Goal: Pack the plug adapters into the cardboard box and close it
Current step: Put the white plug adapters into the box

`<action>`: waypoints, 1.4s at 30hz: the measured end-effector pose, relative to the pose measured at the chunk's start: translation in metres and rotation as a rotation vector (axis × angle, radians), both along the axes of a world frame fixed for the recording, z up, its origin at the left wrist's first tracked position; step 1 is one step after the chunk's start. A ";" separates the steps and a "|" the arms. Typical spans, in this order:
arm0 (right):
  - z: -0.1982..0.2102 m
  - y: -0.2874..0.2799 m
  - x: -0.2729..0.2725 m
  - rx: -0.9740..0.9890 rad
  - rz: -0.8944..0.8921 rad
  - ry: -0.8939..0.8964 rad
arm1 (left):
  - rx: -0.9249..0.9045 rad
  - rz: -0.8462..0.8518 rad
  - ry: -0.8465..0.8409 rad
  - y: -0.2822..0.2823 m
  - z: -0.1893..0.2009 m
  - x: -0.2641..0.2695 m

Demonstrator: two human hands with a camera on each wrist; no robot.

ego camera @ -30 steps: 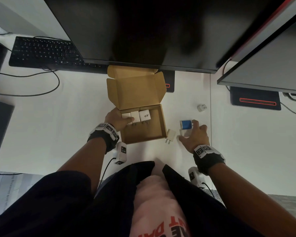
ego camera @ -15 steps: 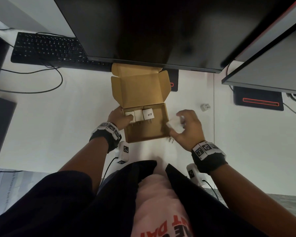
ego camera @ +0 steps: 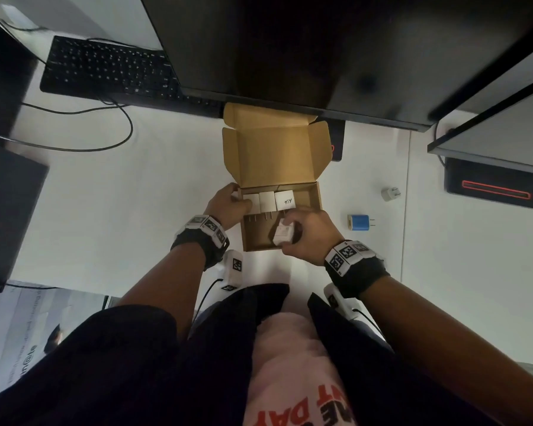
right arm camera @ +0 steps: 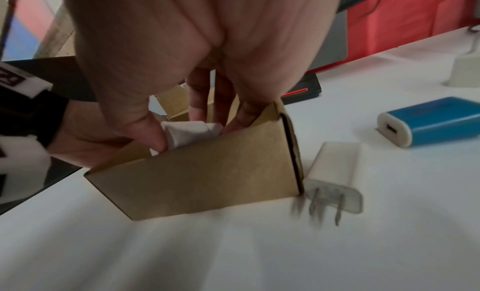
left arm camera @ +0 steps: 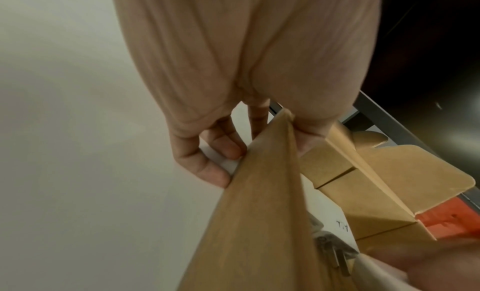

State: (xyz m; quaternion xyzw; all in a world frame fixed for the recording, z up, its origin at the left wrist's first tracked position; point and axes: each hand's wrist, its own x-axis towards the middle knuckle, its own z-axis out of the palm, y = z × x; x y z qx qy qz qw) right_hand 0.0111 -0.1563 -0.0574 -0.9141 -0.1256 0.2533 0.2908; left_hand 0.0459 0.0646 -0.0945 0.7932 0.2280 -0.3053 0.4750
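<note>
The open cardboard box (ego camera: 259,239) stands on the white desk with its lid up, and three white plug adapters (ego camera: 266,200) lie in a row at its back. My left hand (ego camera: 228,204) grips the box's left wall (left arm camera: 246,223), thumb inside and fingers outside. My right hand (ego camera: 302,232) holds another white adapter (ego camera: 283,233) over the box's front right part, just inside the front wall (right arm camera: 207,176). Outside, a white adapter (right arm camera: 335,172) lies against the box's right corner. A blue adapter (ego camera: 359,222) and a small white one (ego camera: 390,194) lie further right.
A large monitor (ego camera: 290,50) overhangs the lid. A black keyboard (ego camera: 111,69) with a looping cable (ego camera: 117,139) lies at the back left. A dark base with a red line (ego camera: 493,187) sits under a second monitor at the right.
My right hand has come left from beside the blue adapter, carrying a white adapter to a spot over the box. The left hand stays on the box's left wall.
</note>
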 end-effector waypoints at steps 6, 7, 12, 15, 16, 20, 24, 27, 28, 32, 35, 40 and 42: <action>-0.005 0.008 0.009 0.071 0.109 0.064 | -0.021 0.016 -0.012 -0.001 -0.002 -0.002; -0.005 0.012 0.010 0.081 0.119 0.076 | -0.020 0.016 -0.013 -0.001 -0.001 -0.002; -0.006 0.030 0.013 0.118 0.135 0.102 | -0.007 0.016 -0.023 -0.001 0.001 -0.002; -0.009 0.038 0.014 0.103 0.153 0.093 | 0.005 0.006 -0.035 -0.001 0.000 -0.002; -0.010 0.040 0.014 0.095 0.162 0.090 | 0.004 0.004 -0.038 -0.001 -0.001 -0.002; -0.016 0.044 0.016 0.049 0.181 0.064 | 0.008 -0.007 -0.039 -0.001 0.000 -0.002; -0.018 0.048 0.017 0.017 0.189 0.073 | 0.003 -0.003 -0.047 0.000 -0.002 -0.002; -0.019 0.049 0.020 -0.004 0.187 0.088 | 0.002 0.000 -0.050 0.001 -0.002 -0.002; -0.018 0.050 0.020 -0.014 0.197 0.087 | 0.003 0.000 -0.051 0.001 -0.002 -0.002; -0.016 0.050 0.022 -0.062 0.251 0.098 | 0.014 -0.011 -0.052 0.000 -0.003 -0.002; -0.015 0.047 0.021 -0.090 0.295 0.134 | 0.015 -0.007 -0.050 0.000 -0.004 -0.002; -0.017 0.044 0.012 -0.071 0.314 0.129 | 0.018 -0.009 -0.051 0.000 -0.004 -0.002; -0.018 0.044 0.010 -0.055 0.309 0.132 | 0.021 -0.006 -0.047 0.000 -0.003 -0.002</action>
